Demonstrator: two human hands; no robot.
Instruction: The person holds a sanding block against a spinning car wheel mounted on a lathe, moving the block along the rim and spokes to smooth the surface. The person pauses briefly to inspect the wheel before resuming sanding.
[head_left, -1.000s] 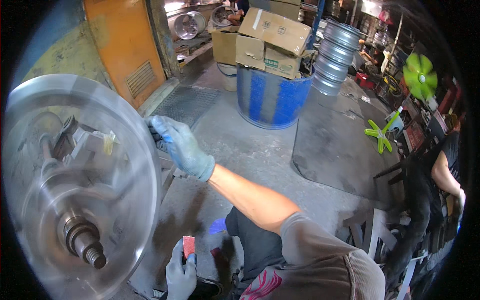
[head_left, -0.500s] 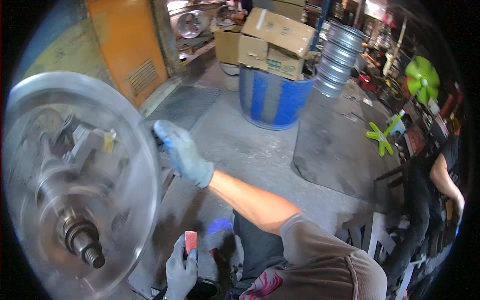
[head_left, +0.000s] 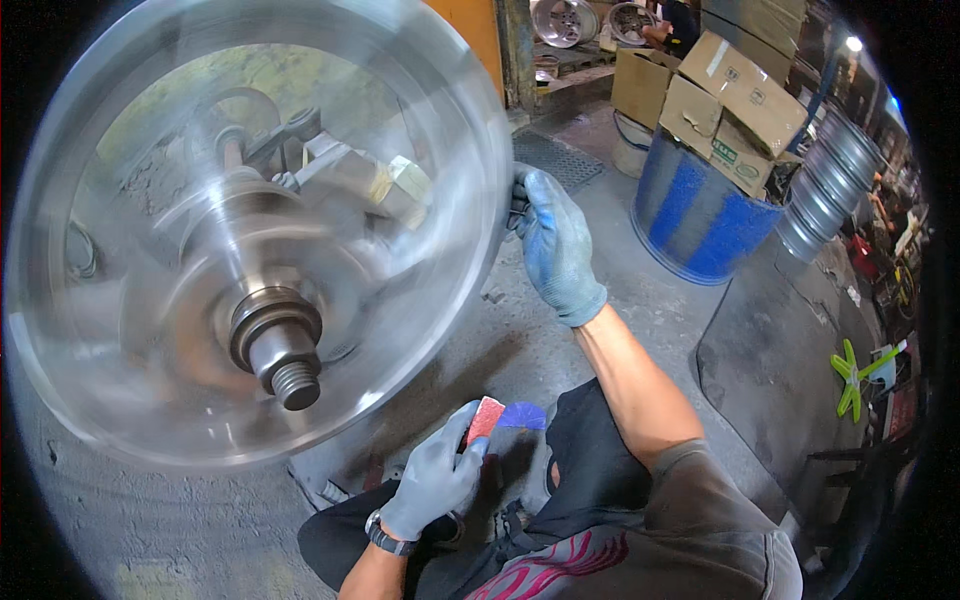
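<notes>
Head view: gloved fingers of the right hand (head_left: pixel 558 250) are resting bent at the right edge of a metal wheel (head_left: pixel 470 180); their tips are partly hiding from view, leaving their opening and any hold impossible to tell. Fingers of the left hand (head_left: pixel 435 485) are pinching a red block (head_left: pixel 484 420) below and apart from the wheel. The wheel, blurred and apparently spinning, is sitting on a threaded spindle (head_left: pixel 283 350). Because it is running so near, any roughness could be snagging the right fingers and dragging them in; play at the spindle could be making the wheel wobble toward them. A slackening pinch could be dropping the block. Beyond, a blue drum (head_left: pixel 705 215) is bearing tilted cartons (head_left: pixel 742 82).
</notes>
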